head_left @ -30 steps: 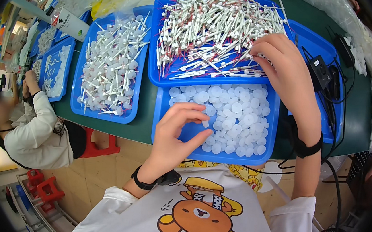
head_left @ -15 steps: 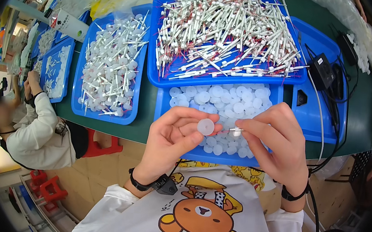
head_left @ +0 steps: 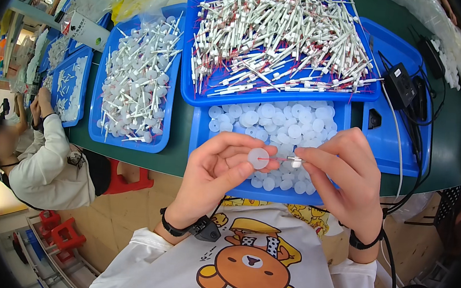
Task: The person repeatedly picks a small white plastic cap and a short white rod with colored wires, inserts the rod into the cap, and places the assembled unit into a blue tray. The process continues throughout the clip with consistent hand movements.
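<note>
Red Wires (head_left: 278, 158) Held Up to a Pale Disc (head_left: 254, 158)

At the centre of the frame, the person's left hand (head_left: 206, 165) pinches the pale disc between thumb and fingers, flat face showing. Just right of it, the right hand (head_left: 349, 182) grips a white connector piece (head_left: 295, 161) in its fingertips, the red wires pointing left across the disc's middle; from here I can't tell whether they pass through. Below the hands is a blue tray (head_left: 199, 141) of loose discs (head_left: 293, 130). A bigger blue tray (head_left: 279, 100), top centre, overlaps it, heaped with white wired sticks (head_left: 279, 37). Far left, a co-worker (head_left: 54, 163) in a white top sits on a red stool (head_left: 127, 181).
</note>
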Tool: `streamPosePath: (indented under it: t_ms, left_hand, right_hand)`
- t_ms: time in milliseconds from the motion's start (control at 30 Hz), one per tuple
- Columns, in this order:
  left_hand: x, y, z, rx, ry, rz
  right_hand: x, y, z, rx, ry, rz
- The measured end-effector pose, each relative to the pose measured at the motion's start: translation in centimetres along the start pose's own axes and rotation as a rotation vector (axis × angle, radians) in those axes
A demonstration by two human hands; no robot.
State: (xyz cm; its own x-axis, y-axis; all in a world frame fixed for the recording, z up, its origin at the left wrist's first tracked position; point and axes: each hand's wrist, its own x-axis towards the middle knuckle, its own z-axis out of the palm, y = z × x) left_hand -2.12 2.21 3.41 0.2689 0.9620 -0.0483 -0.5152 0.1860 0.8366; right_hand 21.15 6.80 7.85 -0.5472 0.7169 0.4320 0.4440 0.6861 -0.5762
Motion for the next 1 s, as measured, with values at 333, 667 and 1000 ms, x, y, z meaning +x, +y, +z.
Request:
streamPosePath:
  t_ms: [333,667,1000]
  left_hand:
    - [0.0,-0.2,0.0,0.042,0.004,-0.002]
    - [0.1,-0.7,1.3,0.166,0.004,0.039]
    - [0.3,-0.7,1.4,0.447,-0.04,0.263]
  right_hand:
    - [-0.3,-0.6,-0.5,-0.207,0.002,-0.042]
    - [-0.5,-1.3,0.2,-0.402,0.034,-0.266]
    - [-1.5,-1.6,0.5,-0.089,0.03,-0.158]
